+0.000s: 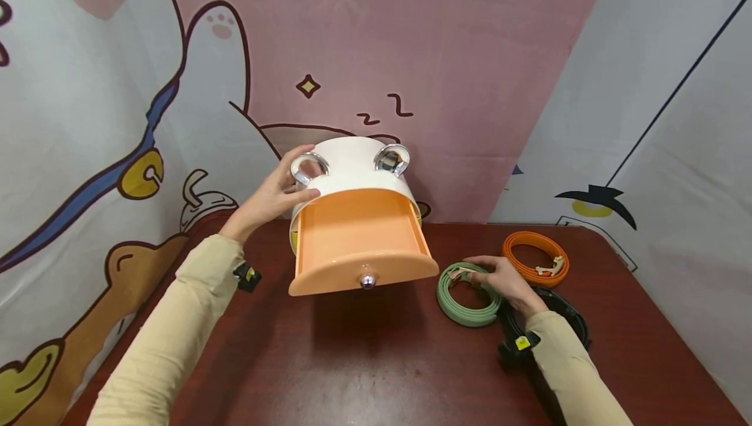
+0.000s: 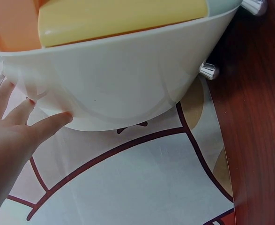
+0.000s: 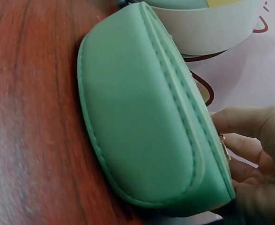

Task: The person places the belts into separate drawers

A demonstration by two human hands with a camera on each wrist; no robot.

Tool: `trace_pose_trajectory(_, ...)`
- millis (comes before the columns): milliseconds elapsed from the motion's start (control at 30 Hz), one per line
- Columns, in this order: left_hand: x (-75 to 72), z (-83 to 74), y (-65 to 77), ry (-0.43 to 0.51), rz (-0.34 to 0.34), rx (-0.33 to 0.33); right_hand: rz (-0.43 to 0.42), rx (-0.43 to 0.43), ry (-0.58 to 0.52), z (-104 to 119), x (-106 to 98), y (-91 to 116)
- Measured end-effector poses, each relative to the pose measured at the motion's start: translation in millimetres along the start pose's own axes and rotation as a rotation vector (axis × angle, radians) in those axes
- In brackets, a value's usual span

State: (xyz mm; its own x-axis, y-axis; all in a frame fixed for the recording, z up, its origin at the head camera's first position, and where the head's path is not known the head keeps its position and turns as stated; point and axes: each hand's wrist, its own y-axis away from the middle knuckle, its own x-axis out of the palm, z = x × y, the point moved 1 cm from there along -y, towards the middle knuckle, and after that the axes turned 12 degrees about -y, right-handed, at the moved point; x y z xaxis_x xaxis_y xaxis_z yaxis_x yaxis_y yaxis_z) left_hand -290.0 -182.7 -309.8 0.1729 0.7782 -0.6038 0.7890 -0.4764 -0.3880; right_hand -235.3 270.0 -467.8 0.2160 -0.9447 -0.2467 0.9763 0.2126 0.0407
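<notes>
A white rounded drawer box (image 1: 354,164) with two silver ear-like loops stands at the back of the table. Its peach drawer (image 1: 358,224) is pulled out toward me. My left hand (image 1: 267,196) rests on the box's upper left beside one loop, and the left wrist view shows its thumb (image 2: 55,125) against the white shell. At the right, my right hand (image 1: 508,284) holds the near-right part of a coiled green belt (image 1: 467,316) with a gold-toned buckle. In the right wrist view, its fingers (image 3: 240,120) bend over the coil's top edge; some fingertips are hidden.
Behind the right hand lies a coiled orange belt (image 1: 531,237) with a pale buckle. A coiled black belt (image 1: 570,314) sits partly under the right wrist. Yellow and pale green drawers show in the left wrist view. A printed cloth (image 1: 440,54) hangs behind the reddish-brown table (image 1: 376,380).
</notes>
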Motion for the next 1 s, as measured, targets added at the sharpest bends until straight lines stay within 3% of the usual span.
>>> trace_pose_trajectory(167, -0.3, -0.8, 0.5, -0.001, 0.006, -0.012, -0.022, -0.009, 0.008, 2.2, 5.3, -1.6)
trace_pose_trajectory(433, 0.0, 0.0, -0.7, 0.011, 0.005, 0.03, -0.07, 0.003, 0.032, -5.5, 8.2, -6.1)
trace_pose_trajectory(1000, -0.8, -0.1, -0.7, -0.008, -0.003, 0.023, -0.143, -0.113, 0.041, -1.3, 9.0, -2.6)
